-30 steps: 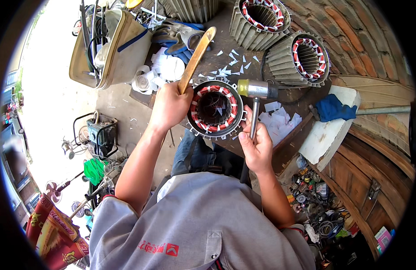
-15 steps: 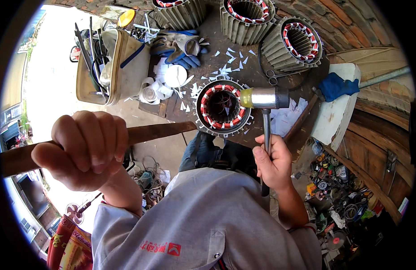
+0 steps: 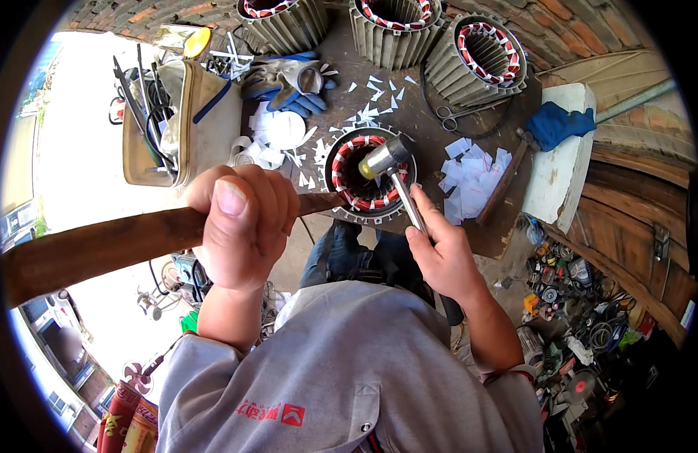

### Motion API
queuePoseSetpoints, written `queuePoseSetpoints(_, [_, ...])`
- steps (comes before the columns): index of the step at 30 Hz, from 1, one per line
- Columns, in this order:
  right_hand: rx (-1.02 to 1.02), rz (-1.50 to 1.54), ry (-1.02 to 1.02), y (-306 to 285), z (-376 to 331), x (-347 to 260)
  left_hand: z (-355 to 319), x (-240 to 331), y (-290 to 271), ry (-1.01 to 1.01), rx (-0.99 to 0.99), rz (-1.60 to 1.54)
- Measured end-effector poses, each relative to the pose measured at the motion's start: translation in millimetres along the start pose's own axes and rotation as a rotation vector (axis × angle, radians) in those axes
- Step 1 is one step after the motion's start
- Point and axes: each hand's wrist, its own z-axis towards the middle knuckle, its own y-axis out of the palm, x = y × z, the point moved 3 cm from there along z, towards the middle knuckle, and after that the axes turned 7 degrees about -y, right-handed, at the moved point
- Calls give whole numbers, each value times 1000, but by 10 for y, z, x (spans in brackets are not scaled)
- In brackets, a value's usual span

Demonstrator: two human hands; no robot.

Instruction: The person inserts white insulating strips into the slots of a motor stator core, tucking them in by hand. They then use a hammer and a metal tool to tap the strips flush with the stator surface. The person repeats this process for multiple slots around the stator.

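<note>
While gripping wooden stick (image 3: pixel 122 243) in fisted left hand (image 3: pixel 239 226), long axis pointing right toward stator (image 3: pixel 370 175) on table (image 3: pixel 409 113); right hand (image 3: pixel 443 253) nearer, clamped on hammer (image 3: pixel 390 170), head over stator's rim.

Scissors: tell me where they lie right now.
In the head view the scissors lie on the bench top, upper right of centre, just below the ribbed stator at the back and above the pile of white paper slips.
</note>
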Motion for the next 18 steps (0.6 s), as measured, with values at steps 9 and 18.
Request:
queuePoseSetpoints(9, [-123,42,32,212,-28,85,55,-41,59,0,51,8])
queuePoseSetpoints(18, [-178,33,50,151,-13,182,31,-28,31,-34,107,-45])
